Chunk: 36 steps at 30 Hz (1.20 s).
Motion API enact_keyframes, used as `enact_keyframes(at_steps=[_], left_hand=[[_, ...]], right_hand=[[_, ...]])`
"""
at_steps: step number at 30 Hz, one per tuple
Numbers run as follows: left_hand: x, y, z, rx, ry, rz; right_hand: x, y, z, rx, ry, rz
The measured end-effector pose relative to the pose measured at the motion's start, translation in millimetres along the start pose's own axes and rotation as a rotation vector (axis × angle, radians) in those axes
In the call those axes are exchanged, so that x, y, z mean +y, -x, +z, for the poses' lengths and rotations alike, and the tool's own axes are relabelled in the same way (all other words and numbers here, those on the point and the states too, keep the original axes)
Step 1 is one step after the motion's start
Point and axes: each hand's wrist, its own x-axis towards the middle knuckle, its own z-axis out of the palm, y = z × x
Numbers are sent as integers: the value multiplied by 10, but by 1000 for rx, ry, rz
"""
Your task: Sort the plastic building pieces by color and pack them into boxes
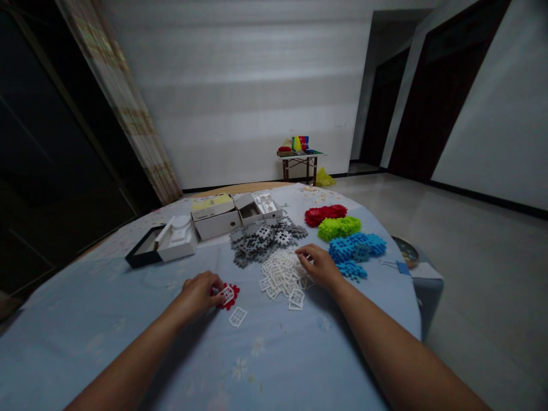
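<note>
Head view: your left hand point(199, 294) is to the left of the white pile point(280, 271), nearer you. Its thumb and fingers pinch the red piece point(231, 303) at its left edge; a white window piece point(227, 294) lies over the red face. Your right hand point(319, 265) is at the upper right of the white pile, fingers curled and thumb drawn in close; whether a piece is caught between them cannot be told. One loose window piece point(238, 317) lies flat, left of the white pile and nearer you. The gray pile point(252, 245) sits just beyond the white pile. To its right and beyond are the red stack point(325, 214), green stack point(339, 228) and blue stack point(357, 246). Open boxes point(216, 224) stand beyond it, to the left.
</note>
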Motion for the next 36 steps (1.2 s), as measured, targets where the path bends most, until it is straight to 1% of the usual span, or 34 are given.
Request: enact_keyframes(at_steps=[2, 5, 7, 9, 11, 14, 16, 17, 19, 22, 25, 27, 30, 33, 36], left_hand=[[-21, 24, -20, -24, 116, -9], [-38, 27, -82, -106, 375, -48], [9, -18, -138, -107, 533, -100], [125, -105, -193, -39, 644, -116], [292, -214, -237, 15, 712, -84], [512, -349, -283, 6, 790, -1], [551, -377, -304, 21, 762, 60], [529, -366, -311, 30, 711, 79], [422, -294, -310, 24, 558, 81], [217, -89, -251, -44, 359, 50], [120, 153, -116, -133, 264, 86], [143, 290, -7, -147, 237, 91], [249, 419, 128, -102, 192, 83], [348, 450, 196, -75, 119, 105], [374, 422, 233, -78, 121, 70]], right_hand=[[-5, 0, 0, -1, -2, 4], [-10, 1, 0, -2, -8, 1], [-7, 1, 0, 5, -7, -3], [2, 1, -2, 11, -1, -2], [11, 3, -7, 17, 7, 8], [16, 9, -21, 14, 18, 26], [9, 13, -31, 12, 18, 31], [4, 13, -34, 12, 17, 28], [-9, 12, -35, 15, 10, 20], [-23, 7, -25, 14, -4, 8], [-25, 4, -11, 4, -16, -6], [-19, 6, -3, -10, -13, -12], [-8, 11, 6, -25, -1, -10], [-4, 18, 13, -24, 1, -4], [-14, 28, 13, -18, 1, 3]])
